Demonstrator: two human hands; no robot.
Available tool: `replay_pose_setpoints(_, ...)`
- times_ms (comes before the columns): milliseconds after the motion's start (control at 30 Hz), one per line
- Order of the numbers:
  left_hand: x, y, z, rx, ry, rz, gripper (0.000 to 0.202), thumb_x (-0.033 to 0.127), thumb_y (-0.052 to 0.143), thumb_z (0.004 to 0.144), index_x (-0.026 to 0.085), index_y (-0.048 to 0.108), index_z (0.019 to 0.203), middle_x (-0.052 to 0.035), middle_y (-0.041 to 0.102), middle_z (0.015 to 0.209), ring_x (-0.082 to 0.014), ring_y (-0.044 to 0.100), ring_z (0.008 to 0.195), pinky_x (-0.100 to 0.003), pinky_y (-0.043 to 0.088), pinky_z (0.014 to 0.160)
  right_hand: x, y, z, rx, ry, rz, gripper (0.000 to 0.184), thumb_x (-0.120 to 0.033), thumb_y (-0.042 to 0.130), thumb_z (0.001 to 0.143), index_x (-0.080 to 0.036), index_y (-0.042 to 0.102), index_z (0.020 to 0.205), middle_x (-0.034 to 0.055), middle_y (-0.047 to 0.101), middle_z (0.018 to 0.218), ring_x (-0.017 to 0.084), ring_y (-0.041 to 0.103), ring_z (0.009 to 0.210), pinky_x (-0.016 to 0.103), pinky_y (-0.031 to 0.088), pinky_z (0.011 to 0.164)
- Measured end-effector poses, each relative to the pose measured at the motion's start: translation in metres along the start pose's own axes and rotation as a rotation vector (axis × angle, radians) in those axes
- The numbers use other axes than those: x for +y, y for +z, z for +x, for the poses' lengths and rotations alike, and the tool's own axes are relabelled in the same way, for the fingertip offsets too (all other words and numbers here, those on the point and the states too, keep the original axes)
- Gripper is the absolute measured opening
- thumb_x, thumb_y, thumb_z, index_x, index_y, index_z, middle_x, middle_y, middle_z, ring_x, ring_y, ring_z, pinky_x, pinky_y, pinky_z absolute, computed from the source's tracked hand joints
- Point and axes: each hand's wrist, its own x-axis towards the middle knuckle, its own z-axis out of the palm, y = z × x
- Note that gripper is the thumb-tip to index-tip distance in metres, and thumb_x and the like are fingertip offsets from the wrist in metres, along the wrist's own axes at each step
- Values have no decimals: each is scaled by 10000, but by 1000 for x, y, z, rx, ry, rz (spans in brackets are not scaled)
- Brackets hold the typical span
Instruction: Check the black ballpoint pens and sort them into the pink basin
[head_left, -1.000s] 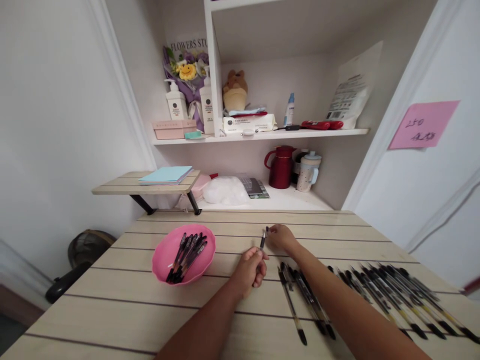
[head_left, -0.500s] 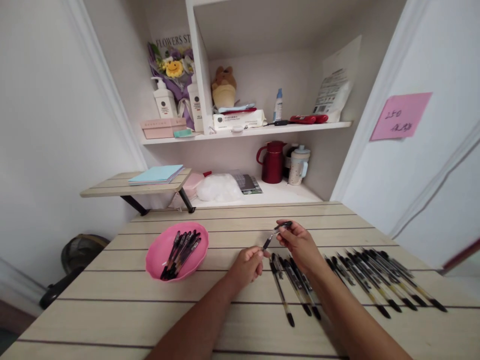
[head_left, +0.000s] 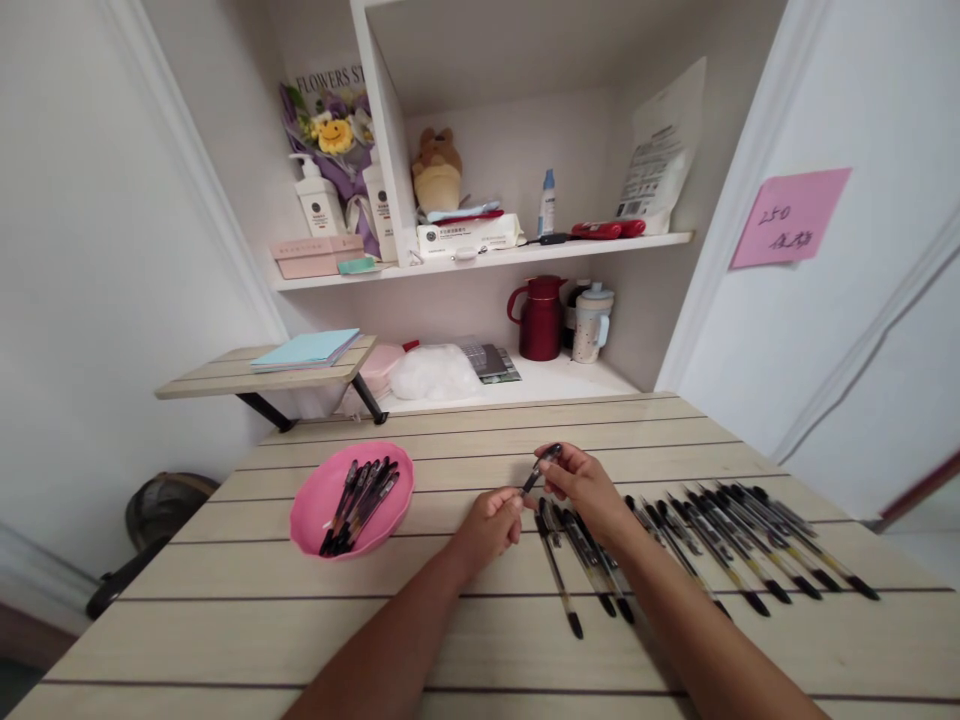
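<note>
Both my hands meet over the middle of the wooden table (head_left: 225, 620). My left hand (head_left: 491, 520) is closed around the lower end of a black pen (head_left: 534, 477). My right hand (head_left: 581, 482) pinches the pen's upper end, near its cap. The pen tilts up to the right between them. Just under my hands lie three black pens (head_left: 577, 565) side by side. A long row of several more black pens (head_left: 742, 545) spreads out to the right. A pink bowl (head_left: 315, 500) with several black pens in it sits to the left.
Behind the table are white shelves with a red jug (head_left: 537, 318), a speckled cup (head_left: 589, 322), bottles, a plush toy and a flower bouquet. A small wooden riser (head_left: 262, 365) carries blue notebooks. A pink sticky note (head_left: 789, 217) hangs on the right wall. A dark fan (head_left: 161, 505) stands on the floor at the left.
The view has swung right and down a little. My right hand has lifted the pen's upper end so it tilts, and both hands have moved slightly nearer to me.
</note>
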Motion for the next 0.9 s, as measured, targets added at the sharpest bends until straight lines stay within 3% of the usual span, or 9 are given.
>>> replay_pose_setpoints(300,-1,0,0,8,8,-8,338,434,419,803,130,544,880,68,442,445,-25,254,297,-176,170,347,6,8,-4,-46,24,-12,296,-408,670,608,-167,557,737,-63,455,515,63,397,446,199,306,438)
replay_pose_setpoints(500,-5,-1,1,25,7,-11,321,441,426,796,139,521,848,73,438,430,-28,248,299,-180,161,351,8,17,-9,-83,46,2,297,-429,669,593,-175,515,608,-38,511,490,85,435,467,218,330,472)
replay_pose_setpoints(900,-8,2,-1,99,27,-37,271,405,451,779,149,536,768,67,419,419,-40,271,341,-186,182,384,14,20,-7,-56,59,-158,315,-468,639,604,-174,525,594,-42,498,465,78,389,432,219,296,439)
